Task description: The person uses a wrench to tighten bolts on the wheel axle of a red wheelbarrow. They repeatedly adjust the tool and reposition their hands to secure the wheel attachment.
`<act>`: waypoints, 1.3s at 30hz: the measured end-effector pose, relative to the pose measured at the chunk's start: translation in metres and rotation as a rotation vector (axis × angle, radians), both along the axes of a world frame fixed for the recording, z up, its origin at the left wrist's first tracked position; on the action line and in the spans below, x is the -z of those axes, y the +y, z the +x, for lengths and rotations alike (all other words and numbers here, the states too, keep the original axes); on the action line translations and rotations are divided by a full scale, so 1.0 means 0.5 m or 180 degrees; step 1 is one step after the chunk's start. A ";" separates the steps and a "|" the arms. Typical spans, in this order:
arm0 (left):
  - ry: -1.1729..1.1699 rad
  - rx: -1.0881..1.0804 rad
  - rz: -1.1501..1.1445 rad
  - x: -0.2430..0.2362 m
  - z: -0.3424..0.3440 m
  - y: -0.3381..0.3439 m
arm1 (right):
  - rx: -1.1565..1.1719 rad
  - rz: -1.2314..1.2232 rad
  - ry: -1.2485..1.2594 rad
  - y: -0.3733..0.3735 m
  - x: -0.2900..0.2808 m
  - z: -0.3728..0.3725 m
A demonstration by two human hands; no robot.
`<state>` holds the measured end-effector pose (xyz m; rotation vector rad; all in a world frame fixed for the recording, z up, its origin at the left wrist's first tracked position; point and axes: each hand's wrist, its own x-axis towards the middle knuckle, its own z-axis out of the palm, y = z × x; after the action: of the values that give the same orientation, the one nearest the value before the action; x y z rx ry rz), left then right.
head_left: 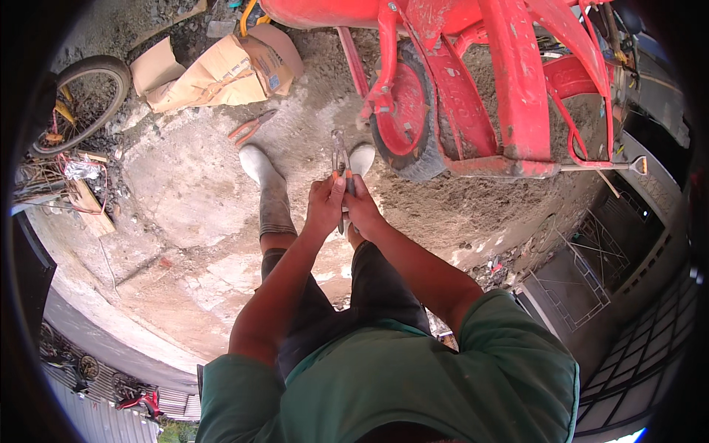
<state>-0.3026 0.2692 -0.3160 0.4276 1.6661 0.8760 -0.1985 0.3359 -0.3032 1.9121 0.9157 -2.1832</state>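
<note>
My left hand and my right hand are closed side by side on a long, worn metal plier-like tool with dark handles and touches of orange, held pointing forward between my boots. The details of its jaws are too small to tell. On the concrete just ahead of my left grey boot lies a pair of pliers with orange handles. My right boot is partly behind my hands and the tool.
A large red wheeled machine stands at the front right over rough grit, with a shovel handle beside it. Torn cardboard, a bicycle wheel and wooden scraps lie at the left. Metal frames are at the right.
</note>
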 end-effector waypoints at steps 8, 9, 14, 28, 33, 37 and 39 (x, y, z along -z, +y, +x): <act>0.0710 0.0661 -0.0437 -0.049 0.015 -0.008 | -0.0209 -0.0350 0.0085 -0.019 -0.078 0.072; 0.0787 0.0578 -0.0419 -0.060 0.010 0.007 | -0.0286 -0.0345 0.0016 -0.023 -0.085 0.088; 0.0512 0.0144 0.0106 -0.089 0.049 0.102 | -0.0614 -0.0333 -0.0376 -0.023 -0.119 0.199; 0.0202 -0.0677 0.0629 -0.059 0.284 0.315 | 0.0589 -0.0761 -0.0250 -0.007 -0.125 0.511; 0.0218 -0.0835 0.0535 -0.069 0.289 0.341 | 0.0618 -0.0710 -0.0231 0.034 -0.111 0.601; 0.0172 -0.0801 0.0561 -0.073 0.292 0.341 | 0.0871 -0.0638 -0.0267 0.050 -0.087 0.688; 0.0127 -0.0730 0.0627 -0.063 0.286 0.340 | 0.0997 -0.0573 -0.0340 0.062 -0.078 0.726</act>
<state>-0.1596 0.4394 -0.2844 0.3944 1.6943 1.2148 0.1644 0.3668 -0.2640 2.1773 0.4087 -2.2027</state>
